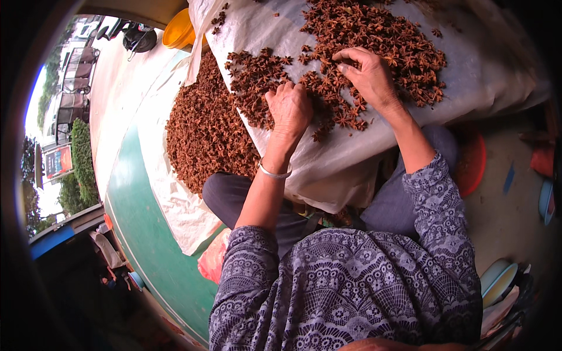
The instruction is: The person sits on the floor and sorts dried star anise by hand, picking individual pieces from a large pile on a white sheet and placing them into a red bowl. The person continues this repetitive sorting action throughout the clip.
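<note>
Dried star anise lies in loose piles on a white plastic sheet [351, 151] spread over a raised surface before me. My left hand [290, 107], with a bangle [275, 171] on its wrist, rests curled at the smaller star anise pile [254, 74]. Its fingertips point away and are hidden, so whether it pinches a pod cannot be told. To its right, my right hand [371, 77] is over the near-left edge of the larger star anise pile [377, 35]. Its thumb and forefinger are bent and apart, with nothing visible between them. Scattered pods lie between both hands.
A big heap of star anise [206, 136] lies lower down at left, on a pale sheet [162, 193] over a green floor [136, 175]. A yellow bucket [180, 30] stands beyond it. Right of my knees is a red basin [474, 162]. Other basins [500, 281] sit lower right.
</note>
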Demonstrator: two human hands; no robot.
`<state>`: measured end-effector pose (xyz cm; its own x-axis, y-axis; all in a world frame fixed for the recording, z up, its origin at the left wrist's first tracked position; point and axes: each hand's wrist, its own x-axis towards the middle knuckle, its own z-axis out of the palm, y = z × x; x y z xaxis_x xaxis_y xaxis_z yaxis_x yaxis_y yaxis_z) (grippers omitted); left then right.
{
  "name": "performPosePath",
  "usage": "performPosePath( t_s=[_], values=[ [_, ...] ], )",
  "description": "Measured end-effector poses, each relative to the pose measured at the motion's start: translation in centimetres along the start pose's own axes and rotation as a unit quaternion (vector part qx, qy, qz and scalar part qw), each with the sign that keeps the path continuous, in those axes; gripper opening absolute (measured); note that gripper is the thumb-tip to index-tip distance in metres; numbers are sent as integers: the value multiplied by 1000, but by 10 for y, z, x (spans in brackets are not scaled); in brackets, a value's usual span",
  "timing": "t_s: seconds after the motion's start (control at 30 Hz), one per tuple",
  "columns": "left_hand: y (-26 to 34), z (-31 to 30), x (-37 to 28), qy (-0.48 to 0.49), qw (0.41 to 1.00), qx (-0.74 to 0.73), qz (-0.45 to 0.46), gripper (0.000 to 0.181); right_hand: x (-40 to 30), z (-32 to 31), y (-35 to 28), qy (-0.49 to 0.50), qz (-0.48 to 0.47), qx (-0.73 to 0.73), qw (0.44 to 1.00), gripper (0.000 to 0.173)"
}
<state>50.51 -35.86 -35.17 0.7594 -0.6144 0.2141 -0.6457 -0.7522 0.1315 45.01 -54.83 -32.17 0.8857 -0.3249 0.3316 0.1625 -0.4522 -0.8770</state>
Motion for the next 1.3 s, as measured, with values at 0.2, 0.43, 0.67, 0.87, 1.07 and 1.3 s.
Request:
performPosePath(
  t_s=[0.2, 0.43, 0.67, 0.87, 1.07, 1.3],
  values=[
    [-23, -19, -1, -66, 998, -7, 1, 8, -1, -8, -11, -56, 40, -44, 997, 21],
    [9, -85, 20, -65, 978, -170, 98, 11, -13, 31, -19, -127, -51, 45, 990, 20],
    [-21, -95, -4, -268, 872, -406, -44, 19, 4, 0, -10, -59, 164, 303, 937, 12],
    [5, -55, -11, -90, 973, -197, 85, 20, -5, 5, -14, -111, -1, -143, 984, 19],
    [4, -27, 0, -37, 972, -230, 26, 12, -23, 21, -4, -197, -78, -240, 947, 19],
    [-5, -51, 16, -91, 820, -557, -95, 9, -7, 11, -17, -167, 36, -8, 985, 15]
  ],
)
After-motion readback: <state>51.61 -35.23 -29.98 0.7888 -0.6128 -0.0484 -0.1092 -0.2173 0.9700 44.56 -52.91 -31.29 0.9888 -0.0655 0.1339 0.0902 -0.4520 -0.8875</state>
